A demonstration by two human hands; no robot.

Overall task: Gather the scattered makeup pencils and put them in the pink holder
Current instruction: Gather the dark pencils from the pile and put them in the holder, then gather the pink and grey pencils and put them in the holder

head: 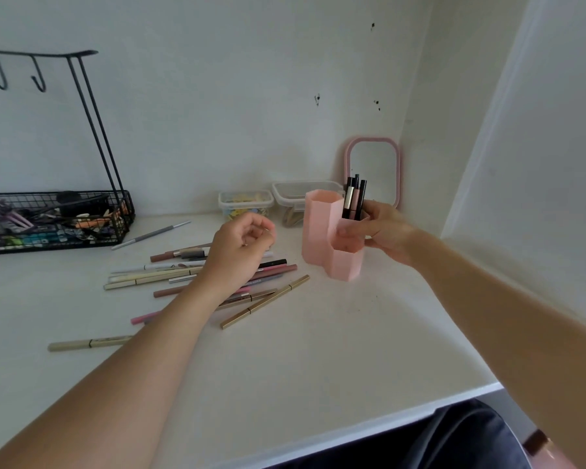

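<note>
The pink holder (pixel 320 231), made of hexagonal tubes of different heights, stands on the white desk right of centre. Several dark pencils (pixel 354 198) stand upright in its right tube. My right hand (pixel 383 231) grips that right tube from the side, thumb across its front. My left hand (pixel 242 247) hovers over the pile of scattered makeup pencils (pixel 170 275) with its fingers loosely curled and nothing in them. A gold pencil (pixel 266 301) lies in front of the holder, a beige one (pixel 88 343) at the near left, and a grey one (pixel 151 235) farther back.
A black wire basket (pixel 115 228) full of small items, with a hook rack above, stands at the far left. Two clear plastic boxes (pixel 246 203) and a pink-framed mirror (pixel 372 170) stand against the back wall behind the holder. A white wall closes the right side.
</note>
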